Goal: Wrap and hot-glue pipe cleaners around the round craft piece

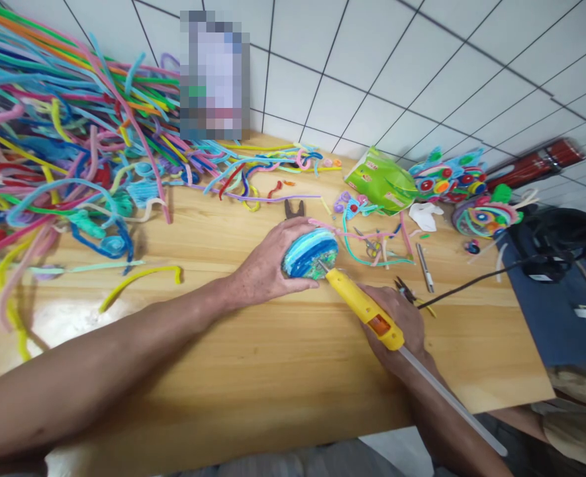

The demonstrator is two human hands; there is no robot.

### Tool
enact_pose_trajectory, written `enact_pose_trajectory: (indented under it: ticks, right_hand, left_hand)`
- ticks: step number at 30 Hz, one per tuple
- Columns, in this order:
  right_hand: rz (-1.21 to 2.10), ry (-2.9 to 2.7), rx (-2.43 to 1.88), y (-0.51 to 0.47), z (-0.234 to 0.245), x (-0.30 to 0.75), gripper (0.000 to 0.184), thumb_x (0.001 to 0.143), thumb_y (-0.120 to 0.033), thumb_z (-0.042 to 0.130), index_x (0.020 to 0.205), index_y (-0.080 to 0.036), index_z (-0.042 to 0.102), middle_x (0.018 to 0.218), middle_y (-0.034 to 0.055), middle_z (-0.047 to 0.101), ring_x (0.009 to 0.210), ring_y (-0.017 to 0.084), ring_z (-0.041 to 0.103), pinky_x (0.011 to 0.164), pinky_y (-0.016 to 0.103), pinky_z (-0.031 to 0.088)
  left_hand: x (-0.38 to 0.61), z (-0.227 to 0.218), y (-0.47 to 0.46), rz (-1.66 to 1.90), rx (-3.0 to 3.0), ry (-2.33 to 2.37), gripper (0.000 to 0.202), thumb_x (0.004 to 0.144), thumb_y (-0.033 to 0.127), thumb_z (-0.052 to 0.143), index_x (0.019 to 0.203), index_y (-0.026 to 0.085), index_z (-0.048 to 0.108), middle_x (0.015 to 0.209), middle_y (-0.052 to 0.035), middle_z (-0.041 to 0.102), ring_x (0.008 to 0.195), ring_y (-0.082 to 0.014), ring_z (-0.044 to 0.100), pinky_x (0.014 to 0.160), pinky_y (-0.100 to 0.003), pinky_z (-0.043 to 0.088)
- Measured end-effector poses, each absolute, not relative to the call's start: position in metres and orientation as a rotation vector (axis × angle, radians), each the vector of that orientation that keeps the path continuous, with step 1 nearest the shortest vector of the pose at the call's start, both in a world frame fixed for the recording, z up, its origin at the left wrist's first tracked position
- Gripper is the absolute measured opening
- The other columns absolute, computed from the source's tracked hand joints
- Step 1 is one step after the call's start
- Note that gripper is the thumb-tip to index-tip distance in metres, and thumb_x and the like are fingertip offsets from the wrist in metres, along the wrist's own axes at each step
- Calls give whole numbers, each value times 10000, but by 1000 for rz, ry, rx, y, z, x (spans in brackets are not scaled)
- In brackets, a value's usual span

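Note:
My left hand (pixel 267 262) is closed around a rounded piece covered in blue, teal and white pipe cleaner (pixel 308 255), held above the middle of the table. My right hand (pixel 396 321) grips a yellow hot glue gun (pixel 362 305), and a long clear glue stick (pixel 454 401) sticks out of its back end. The gun's metal nozzle reaches the lower right side of the blue piece; whether it touches is too small to tell. Just beyond my left hand lie the dark jaws of a pair of pliers (pixel 295 209).
Loose pipe cleaners (pixel 98 146) heap up at the left. Behind are a green tissue pack (pixel 379 180), colourful pipe-cleaner figures (pixel 449 182) and a dark red flask (pixel 538 165). Scissors (pixel 372 246), a utility knife (pixel 426 267) and wire cutters (pixel 406 290) lie right. A black cord (pixel 466 286) crosses there.

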State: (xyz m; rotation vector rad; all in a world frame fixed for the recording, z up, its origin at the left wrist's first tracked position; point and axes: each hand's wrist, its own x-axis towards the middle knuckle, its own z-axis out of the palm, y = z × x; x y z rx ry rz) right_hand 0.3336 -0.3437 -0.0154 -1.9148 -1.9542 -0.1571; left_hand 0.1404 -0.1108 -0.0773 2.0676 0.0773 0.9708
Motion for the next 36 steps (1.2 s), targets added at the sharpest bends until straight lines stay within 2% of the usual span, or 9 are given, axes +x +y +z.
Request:
enact_pose_trajectory:
  ticks: [5,11,18,28,33,36]
  right_hand:
    - [-94,-1929,-1902,-348,-22,335,380,984,-231,593,1347,-225,706,976,100,818,829,265,774,737,365,624]
    - [-45,-1866,-1939,-348,-26,332,388,969,-225,607,1341,-286,695,948,86,814,800,281,779,732,390,633]
    - [-116,-1907,-1927,-344,-20,330,358,949,-208,553,1271,-224,708,956,83,827,800,264,778,709,360,614]
    - [-120,-1912,-1925,-347,-28,329,315,960,-206,559,1218,-204,739,871,96,806,768,250,764,724,345,619]
    - [-65,-1923,-1961,-351,-24,335,386,920,-206,568,1273,-199,723,972,123,831,847,278,785,760,372,634]
    - [-73,-1902,-1972,-350,-26,333,371,933,-219,561,1263,-206,729,966,118,832,836,271,786,761,366,636]
  left_hand:
    - [140,-77,-110,952,2089,85,934,868,503,930,1625,297,423,1596,-186,585,1561,-387,525,1283,-620,482]
    - [140,-76,-110,931,2085,93,936,860,517,933,1620,301,431,1599,-184,585,1565,-400,522,1286,-642,473]
    - [140,-76,-111,937,2076,88,950,854,477,946,1626,302,421,1606,-184,577,1564,-395,520,1287,-635,470]
    - [140,-77,-110,947,2072,80,934,864,486,935,1627,298,430,1596,-188,585,1558,-392,526,1281,-631,474]
    - [141,-78,-110,966,2051,63,959,852,464,950,1638,306,424,1597,-185,583,1552,-388,529,1278,-614,478]
    - [141,-78,-110,968,2059,68,956,853,468,949,1635,305,423,1597,-187,579,1555,-387,527,1277,-610,482]
